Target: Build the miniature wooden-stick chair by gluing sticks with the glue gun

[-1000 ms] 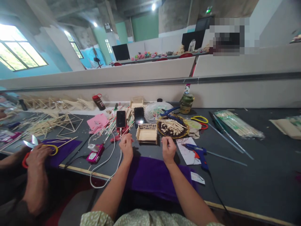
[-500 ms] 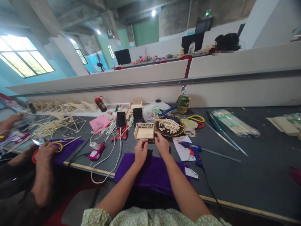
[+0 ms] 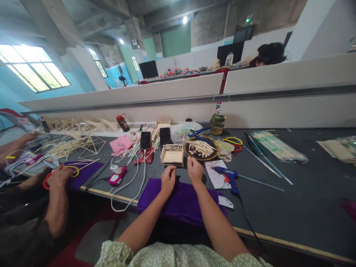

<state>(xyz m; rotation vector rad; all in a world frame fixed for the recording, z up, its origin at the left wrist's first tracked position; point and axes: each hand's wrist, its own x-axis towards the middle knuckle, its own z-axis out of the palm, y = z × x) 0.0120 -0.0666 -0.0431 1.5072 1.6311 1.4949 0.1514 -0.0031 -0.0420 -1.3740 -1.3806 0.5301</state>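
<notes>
A small wooden stick model, shaped like a little bench, stands on the dark table just beyond my hands. My left hand rests at the far edge of a purple cloth, fingers curled under; whatever they hold is hidden. My right hand lies beside it, close to the model's right corner but apart from it, fingers also curled and pinched. A round plate of cut sticks sits just past my right hand.
A blue glue gun lies on paper to the right, its cord running off the table edge. Two phones stand at the back, with cables, scissors, a jar and stick packs. Another person's hand holds scissors at left.
My hands came together onto the wooden model half a second ago, then drew back toward the purple cloth. The view has shifted slightly.
</notes>
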